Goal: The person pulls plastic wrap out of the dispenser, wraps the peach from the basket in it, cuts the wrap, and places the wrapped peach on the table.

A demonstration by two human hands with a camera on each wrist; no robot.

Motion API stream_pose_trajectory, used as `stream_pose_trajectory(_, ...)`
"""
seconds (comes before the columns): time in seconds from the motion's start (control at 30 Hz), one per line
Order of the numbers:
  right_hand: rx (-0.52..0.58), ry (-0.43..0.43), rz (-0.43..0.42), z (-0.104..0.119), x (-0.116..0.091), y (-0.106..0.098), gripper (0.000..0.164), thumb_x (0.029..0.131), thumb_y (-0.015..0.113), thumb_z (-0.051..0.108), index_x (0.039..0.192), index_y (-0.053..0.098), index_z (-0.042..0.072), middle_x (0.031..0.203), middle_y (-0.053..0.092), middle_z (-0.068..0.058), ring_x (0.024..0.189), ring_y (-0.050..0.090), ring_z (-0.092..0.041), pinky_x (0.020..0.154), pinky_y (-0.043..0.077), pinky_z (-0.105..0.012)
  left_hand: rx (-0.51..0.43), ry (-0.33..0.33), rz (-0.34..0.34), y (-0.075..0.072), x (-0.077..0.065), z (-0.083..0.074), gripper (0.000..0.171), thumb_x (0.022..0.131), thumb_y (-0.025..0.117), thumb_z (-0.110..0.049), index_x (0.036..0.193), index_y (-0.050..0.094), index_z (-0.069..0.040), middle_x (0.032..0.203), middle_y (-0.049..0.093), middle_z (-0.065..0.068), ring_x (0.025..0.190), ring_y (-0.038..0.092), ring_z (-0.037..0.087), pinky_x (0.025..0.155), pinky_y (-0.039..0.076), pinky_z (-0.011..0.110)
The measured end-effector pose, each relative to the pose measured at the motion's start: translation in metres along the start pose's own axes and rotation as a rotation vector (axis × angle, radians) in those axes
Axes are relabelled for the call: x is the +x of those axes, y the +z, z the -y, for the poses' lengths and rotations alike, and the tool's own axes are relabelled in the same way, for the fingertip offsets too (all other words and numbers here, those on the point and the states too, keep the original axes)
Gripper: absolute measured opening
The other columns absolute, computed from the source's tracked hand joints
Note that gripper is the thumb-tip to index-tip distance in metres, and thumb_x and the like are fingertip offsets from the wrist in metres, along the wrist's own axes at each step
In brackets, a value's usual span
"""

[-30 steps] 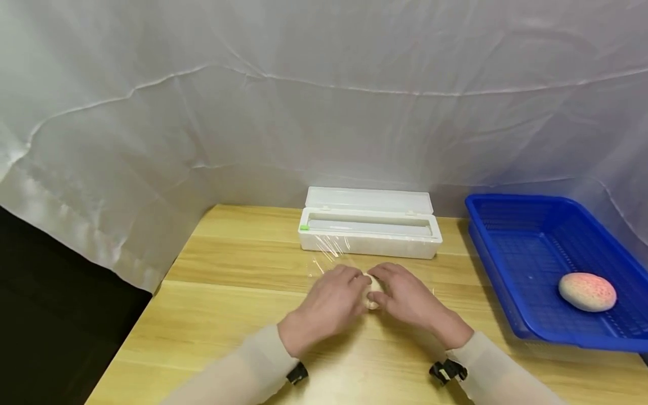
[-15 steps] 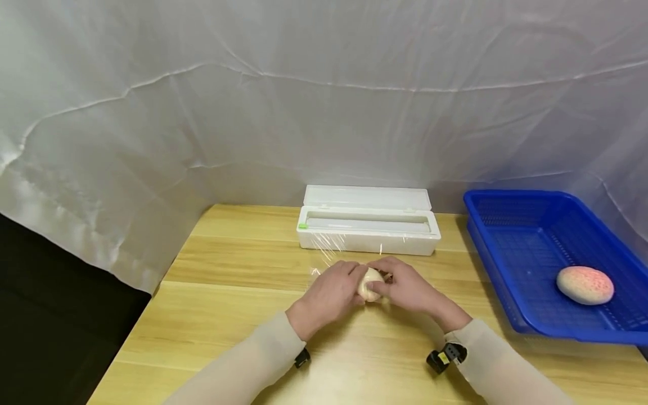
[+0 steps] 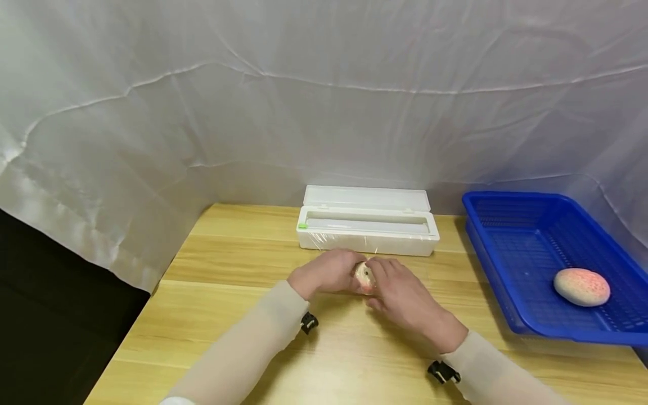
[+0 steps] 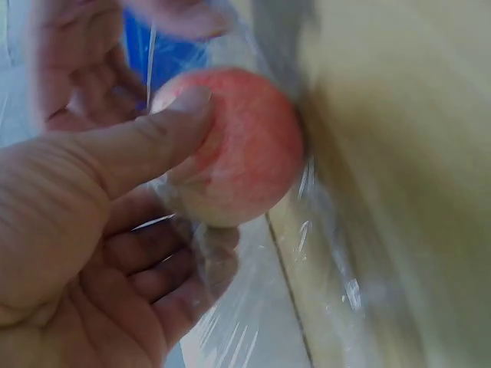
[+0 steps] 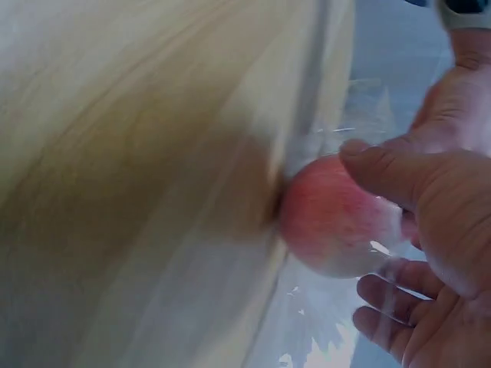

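Observation:
A round pink-and-cream peach point(image 3: 365, 275), with clear plastic film over part of it, lies between my hands in front of the white wrap box. My left hand point(image 3: 331, 271) grips it: in the left wrist view the thumb lies across the peach point(image 4: 245, 146) and the fingers curl below it. Close on the other side is my right hand point(image 3: 405, 295), its thumb and fingers spread about the peach point(image 5: 330, 222). The left wrist view shows a gap between the right thumb and the fruit. Film point(image 5: 307, 322) stretches around and below the peach in the right wrist view.
The white wrap box point(image 3: 368, 239) stands at the back of the wooden table point(image 3: 228, 315), lid up, a roll inside. To the right is a blue plastic basket point(image 3: 506, 298) with another peach point(image 3: 582, 287) in it. A pale curtain point(image 3: 354, 129) hangs behind.
The peach has turned, now showing a dark spot and pink to the head view. My left hand has moved slightly away from me, and my right hand's fingers have loosened beside the peach.

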State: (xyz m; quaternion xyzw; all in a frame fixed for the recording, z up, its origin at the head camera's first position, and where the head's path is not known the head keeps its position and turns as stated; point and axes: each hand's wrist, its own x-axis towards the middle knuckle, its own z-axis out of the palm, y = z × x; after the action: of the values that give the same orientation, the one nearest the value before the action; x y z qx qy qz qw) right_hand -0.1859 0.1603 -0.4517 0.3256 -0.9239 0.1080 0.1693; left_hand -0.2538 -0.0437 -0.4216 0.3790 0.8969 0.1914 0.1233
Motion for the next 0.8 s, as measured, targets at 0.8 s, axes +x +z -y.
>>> stream_pose_trajectory(0.8, 0.467, 0.341, 0.281, -0.046, 0.035, 0.016, 0.064, 0.089, 0.08, 0.032, 0.144, 0.057, 0.009, 0.11, 0.073, -0.004, 0.093, 0.066, -0.015, 0.082, 0.058, -0.038, -0.331, -0.074, -0.017, -0.007, 0.006, 0.037, 0.018, 0.1, 0.075, -0.025, 0.116, 0.076, -0.018, 0.102, 0.072, 0.0, 0.084, 0.062, 0.012, 0.078, 0.054, 0.028)
